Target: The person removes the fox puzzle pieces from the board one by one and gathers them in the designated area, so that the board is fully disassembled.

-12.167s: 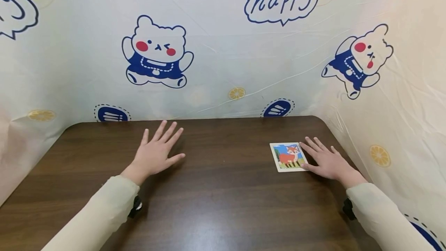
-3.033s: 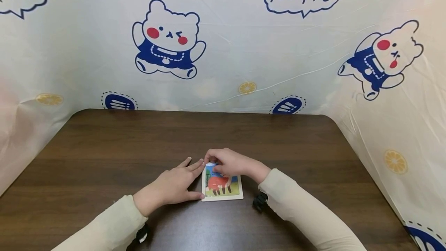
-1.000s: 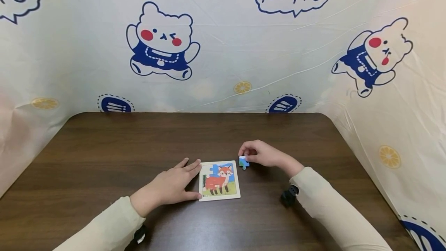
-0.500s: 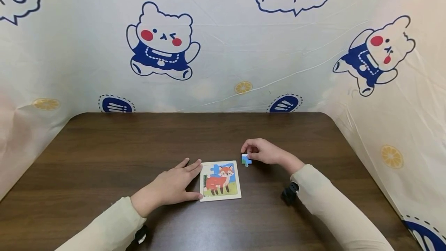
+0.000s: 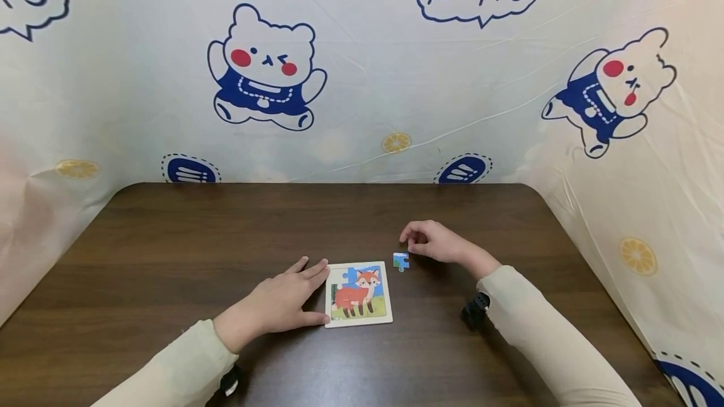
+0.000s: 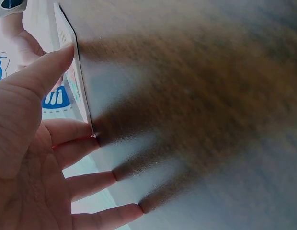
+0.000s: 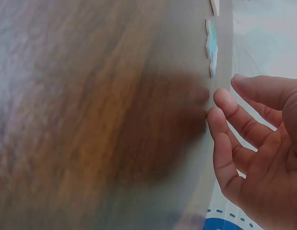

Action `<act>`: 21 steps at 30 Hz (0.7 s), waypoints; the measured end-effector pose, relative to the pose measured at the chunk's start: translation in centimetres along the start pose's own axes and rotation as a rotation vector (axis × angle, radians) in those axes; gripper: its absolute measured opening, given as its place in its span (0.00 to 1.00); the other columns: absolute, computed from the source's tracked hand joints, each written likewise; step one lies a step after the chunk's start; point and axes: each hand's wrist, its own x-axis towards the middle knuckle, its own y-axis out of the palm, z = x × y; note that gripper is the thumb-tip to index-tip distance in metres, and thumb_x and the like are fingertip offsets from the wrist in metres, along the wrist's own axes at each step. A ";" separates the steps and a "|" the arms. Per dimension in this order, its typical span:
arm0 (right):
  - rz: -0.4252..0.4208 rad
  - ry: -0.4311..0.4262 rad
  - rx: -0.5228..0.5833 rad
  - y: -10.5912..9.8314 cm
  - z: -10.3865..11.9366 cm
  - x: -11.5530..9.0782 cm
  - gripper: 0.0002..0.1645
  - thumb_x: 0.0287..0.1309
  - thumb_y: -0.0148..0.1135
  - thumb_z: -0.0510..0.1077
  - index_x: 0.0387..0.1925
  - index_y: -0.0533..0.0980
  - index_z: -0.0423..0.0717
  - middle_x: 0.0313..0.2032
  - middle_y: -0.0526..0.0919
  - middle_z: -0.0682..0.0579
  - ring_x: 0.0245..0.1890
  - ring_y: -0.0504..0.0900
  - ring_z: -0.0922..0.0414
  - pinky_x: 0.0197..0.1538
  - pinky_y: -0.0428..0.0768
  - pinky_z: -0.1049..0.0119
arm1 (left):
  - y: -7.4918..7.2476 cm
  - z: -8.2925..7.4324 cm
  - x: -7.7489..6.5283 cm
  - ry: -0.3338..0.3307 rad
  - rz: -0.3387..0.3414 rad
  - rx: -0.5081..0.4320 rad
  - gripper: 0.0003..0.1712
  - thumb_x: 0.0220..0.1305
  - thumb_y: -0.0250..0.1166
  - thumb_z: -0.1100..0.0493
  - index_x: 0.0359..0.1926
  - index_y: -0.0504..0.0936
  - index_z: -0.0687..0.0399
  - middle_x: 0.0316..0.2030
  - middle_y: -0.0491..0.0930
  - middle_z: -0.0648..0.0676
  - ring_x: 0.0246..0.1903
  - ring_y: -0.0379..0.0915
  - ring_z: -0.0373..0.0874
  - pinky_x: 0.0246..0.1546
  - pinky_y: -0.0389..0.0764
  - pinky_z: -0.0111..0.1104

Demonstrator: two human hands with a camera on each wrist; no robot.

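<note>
A square jigsaw puzzle (image 5: 359, 295) with a fox picture and a pale frame lies on the table. Its upper left corner shows a bare, piece-shaped gap. My left hand (image 5: 277, 301) rests at the frame's left side, thumb and forefinger touching the edge, the other fingers spread on the table. One loose blue-and-green jigsaw piece (image 5: 401, 260) lies just right of the frame. Close beyond that piece, my right hand (image 5: 438, 242) hovers with loosely bent fingers and nothing between them. In the right wrist view the fingertips are apart from the piece (image 7: 211, 48).
The dark wooden table (image 5: 226, 225) runs back to a pale curtain (image 5: 362, 80) printed with bears, which also borders it at the right. A black strap-mounted device (image 5: 475, 311) sits under the right wrist.
The right hand took the piece out of the puzzle, carried it right, and has now let it go on the table. The left hand has stayed at the frame's left edge this last second.
</note>
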 end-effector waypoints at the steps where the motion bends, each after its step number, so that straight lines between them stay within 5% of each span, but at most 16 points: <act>1: 0.001 -0.001 0.002 0.0 0.1 0.0 0.09 0.64 0.60 0.32 0.45 0.79 0.40 0.33 0.79 0.51 0.35 0.74 0.58 0.43 0.76 0.67 | 0.0 0.0 0.0 -0.001 0.000 0.000 0.51 0.58 0.68 0.34 0.75 0.63 0.52 0.76 0.58 0.52 0.76 0.50 0.62 0.48 0.79 0.60; 21: 0.111 -0.079 0.004 2.7 4.8 2.3 0.09 0.65 0.60 0.34 0.46 0.79 0.40 0.32 0.80 0.52 0.30 0.74 0.60 0.37 0.75 0.71 | 0.1 0.0 0.1 -0.006 -0.003 0.005 0.50 0.58 0.68 0.34 0.74 0.64 0.52 0.76 0.59 0.52 0.75 0.51 0.62 0.51 0.78 0.61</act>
